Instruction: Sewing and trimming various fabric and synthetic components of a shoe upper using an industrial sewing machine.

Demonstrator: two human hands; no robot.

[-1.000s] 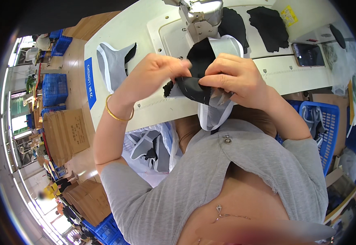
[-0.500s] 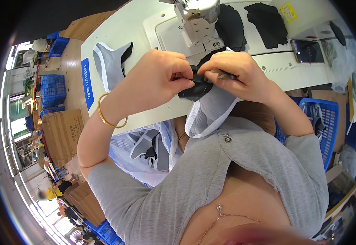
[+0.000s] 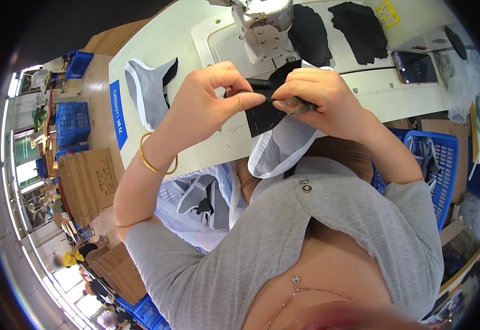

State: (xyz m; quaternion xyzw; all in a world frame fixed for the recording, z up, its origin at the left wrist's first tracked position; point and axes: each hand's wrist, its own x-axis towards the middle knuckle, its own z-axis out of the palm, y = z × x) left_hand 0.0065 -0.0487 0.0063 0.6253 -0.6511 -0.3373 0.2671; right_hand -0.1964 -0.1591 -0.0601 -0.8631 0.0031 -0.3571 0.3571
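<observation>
In front of the sewing machine (image 3: 262, 41), both my hands meet over a black fabric piece (image 3: 265, 116). It is joined to a quilted grey fabric piece with white edging (image 3: 281, 146), which hangs over the table's front edge toward my lap. My left hand (image 3: 218, 99) is closed in a pinch at the black piece's upper part; what sits between thumb and fingertip is too small to make out. Tucked in the curled fingers of my right hand (image 3: 322, 102) is a small pair of metal thread snips (image 3: 301, 106), partly hidden. Its fingertips nearly touch my left thumb.
A similar grey piece (image 3: 146, 88) lies at the table's left. Black fabric pieces (image 3: 358, 33) and a phone (image 3: 415, 67) lie to the right. Below the table stand a lined basket of grey pieces (image 3: 226, 225) and a blue basket (image 3: 443, 170). Cardboard boxes (image 3: 89, 184) stand left.
The black piece, bunched between my hands before, now hangs flatter and shows more of its surface. My left hand has shifted slightly, its thumb now pointing toward my right fingertips.
</observation>
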